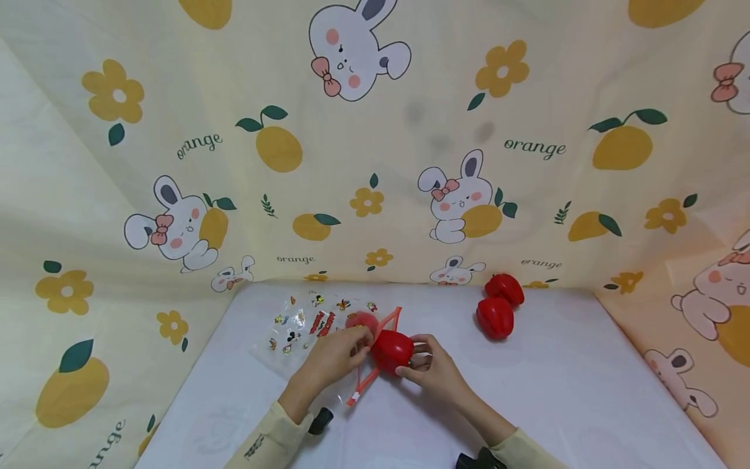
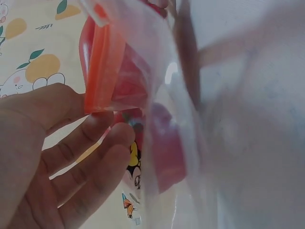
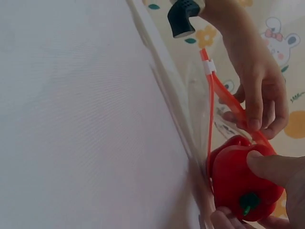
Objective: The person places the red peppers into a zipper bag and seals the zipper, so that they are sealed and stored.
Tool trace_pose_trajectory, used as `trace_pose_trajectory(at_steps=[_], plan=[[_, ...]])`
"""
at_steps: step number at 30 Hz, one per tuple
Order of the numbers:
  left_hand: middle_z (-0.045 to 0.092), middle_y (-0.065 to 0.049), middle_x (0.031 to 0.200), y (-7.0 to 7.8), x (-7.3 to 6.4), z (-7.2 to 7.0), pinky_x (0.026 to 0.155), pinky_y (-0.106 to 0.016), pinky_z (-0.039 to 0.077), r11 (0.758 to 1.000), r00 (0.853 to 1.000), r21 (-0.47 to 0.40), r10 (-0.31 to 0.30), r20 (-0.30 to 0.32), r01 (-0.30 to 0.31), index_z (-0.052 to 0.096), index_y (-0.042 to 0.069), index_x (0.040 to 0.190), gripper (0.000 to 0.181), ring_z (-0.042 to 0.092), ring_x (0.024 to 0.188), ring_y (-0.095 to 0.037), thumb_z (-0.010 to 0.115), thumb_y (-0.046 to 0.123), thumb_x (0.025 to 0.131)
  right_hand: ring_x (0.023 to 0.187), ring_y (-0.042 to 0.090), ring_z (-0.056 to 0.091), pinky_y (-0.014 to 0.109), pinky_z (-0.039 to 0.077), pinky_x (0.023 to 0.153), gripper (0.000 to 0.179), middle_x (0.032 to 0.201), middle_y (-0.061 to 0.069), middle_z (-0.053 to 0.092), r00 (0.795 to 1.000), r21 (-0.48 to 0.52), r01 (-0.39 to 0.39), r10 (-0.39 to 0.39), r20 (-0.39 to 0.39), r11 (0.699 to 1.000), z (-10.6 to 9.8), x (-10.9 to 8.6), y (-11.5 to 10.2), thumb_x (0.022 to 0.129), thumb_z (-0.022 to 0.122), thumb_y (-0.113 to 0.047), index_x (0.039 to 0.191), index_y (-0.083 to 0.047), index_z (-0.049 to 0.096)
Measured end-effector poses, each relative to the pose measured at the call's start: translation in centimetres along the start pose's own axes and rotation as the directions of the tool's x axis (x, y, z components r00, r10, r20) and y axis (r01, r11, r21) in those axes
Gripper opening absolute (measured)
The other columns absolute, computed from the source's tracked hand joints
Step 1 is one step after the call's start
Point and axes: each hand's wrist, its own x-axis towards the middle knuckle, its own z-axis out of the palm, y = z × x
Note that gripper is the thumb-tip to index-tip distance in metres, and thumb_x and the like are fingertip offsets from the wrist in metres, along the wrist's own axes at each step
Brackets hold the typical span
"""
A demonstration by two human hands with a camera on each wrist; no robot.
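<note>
My left hand [image 1: 335,355] pinches the orange zip edge [image 2: 101,71] of a clear plastic zip bag [image 1: 286,355] printed with cartoon figures. The bag's mouth is spread, with a white slider [image 3: 209,67] near one end of the zip. At that mouth, my right hand [image 1: 442,378] holds a red bell pepper [image 3: 245,174] between thumb and fingers, its green stem facing the right wrist camera. Another red item [image 1: 361,319] shows through the bag's plastic behind the zip. Part of the held pepper is hidden behind the orange edge.
Two more red bell peppers [image 1: 495,318] lie together at the back right of the white table [image 1: 551,391]. A cream cloth [image 1: 398,130] with rabbits and oranges hangs behind the table. Dark wrist devices [image 1: 320,421] sit by both sleeves.
</note>
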Motion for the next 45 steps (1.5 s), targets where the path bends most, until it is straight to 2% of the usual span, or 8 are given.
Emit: trace_pose_trajectory(at_steps=[3, 17, 24, 31, 35, 45], plan=[[0.066, 0.012, 0.095, 0.1, -0.1, 0.0, 0.072, -0.021, 0.053, 1.000, 1.000, 0.006, 0.000, 0.000, 0.000, 0.069, 0.025, 0.116, 0.021, 0.058, 0.083, -0.007, 0.080, 0.023, 0.098, 0.104, 0.022, 0.072, 0.037, 0.063, 0.086, 0.072, 0.130, 0.014, 0.068, 1.000, -0.011, 0.000, -0.001, -0.012, 1.000, 0.2, 0.2, -0.1, 0.085, 0.094, -0.021, 0.143, -0.009, 0.054], [0.067, 0.013, 0.101, 0.0, -0.1, 0.0, 0.076, -0.023, 0.054, 0.999, 0.999, -0.006, 0.045, 0.024, -0.045, 0.069, 0.026, 0.119, 0.021, 0.058, 0.088, -0.005, 0.078, 0.024, 0.100, 0.108, 0.026, 0.072, 0.039, 0.063, 0.089, 0.069, 0.133, 0.014, 0.065, 0.999, 0.075, 0.008, -0.004, -0.054, 0.997, 1.2, 0.9, -1.1, 0.087, 0.092, -0.016, 0.145, -0.008, 0.054], [0.067, 0.013, 0.102, 0.0, -0.1, -0.1, 0.078, -0.023, 0.055, 0.998, 0.998, -0.025, 0.055, 0.035, -0.054, 0.069, 0.027, 0.117, 0.020, 0.059, 0.089, -0.005, 0.078, 0.024, 0.100, 0.105, 0.024, 0.072, 0.038, 0.063, 0.088, 0.068, 0.130, 0.012, 0.066, 0.997, 0.050, 0.021, -0.017, -0.078, 0.999, 1.8, 1.6, -1.2, 0.088, 0.091, -0.017, 0.144, -0.008, 0.055], [0.069, 0.013, 0.103, -0.1, 0.0, -0.2, 0.081, -0.024, 0.056, 0.997, 0.996, -0.029, 0.074, 0.042, -0.073, 0.070, 0.027, 0.118, 0.019, 0.059, 0.090, -0.005, 0.078, 0.024, 0.101, 0.105, 0.026, 0.072, 0.040, 0.063, 0.089, 0.067, 0.131, 0.015, 0.066, 0.997, 0.071, 0.013, -0.007, -0.083, 0.997, 2.1, 2.2, -1.0, 0.089, 0.090, -0.018, 0.143, -0.004, 0.053], [0.068, 0.014, 0.103, -0.2, -0.1, -0.2, 0.080, -0.024, 0.055, 0.997, 0.996, -0.023, 0.079, 0.047, -0.078, 0.070, 0.027, 0.119, 0.020, 0.059, 0.089, -0.005, 0.078, 0.025, 0.101, 0.104, 0.026, 0.072, 0.038, 0.063, 0.089, 0.067, 0.130, 0.016, 0.066, 0.995, 0.059, 0.017, -0.011, -0.095, 0.998, 2.4, 2.6, -0.9, 0.089, 0.090, -0.019, 0.142, -0.003, 0.054], [0.067, 0.014, 0.099, -0.4, 0.0, 0.0, 0.074, -0.024, 0.053, 0.990, 0.990, -0.002, 0.139, 0.030, -0.139, 0.069, 0.025, 0.111, 0.014, 0.061, 0.086, -0.006, 0.077, 0.019, 0.101, 0.099, 0.032, 0.073, 0.035, 0.063, 0.080, 0.065, 0.121, 0.021, 0.067, 0.985, 0.036, 0.067, -0.061, -0.161, 0.997, 3.5, 3.1, -0.9, 0.087, 0.091, -0.013, 0.137, 0.006, 0.054]])
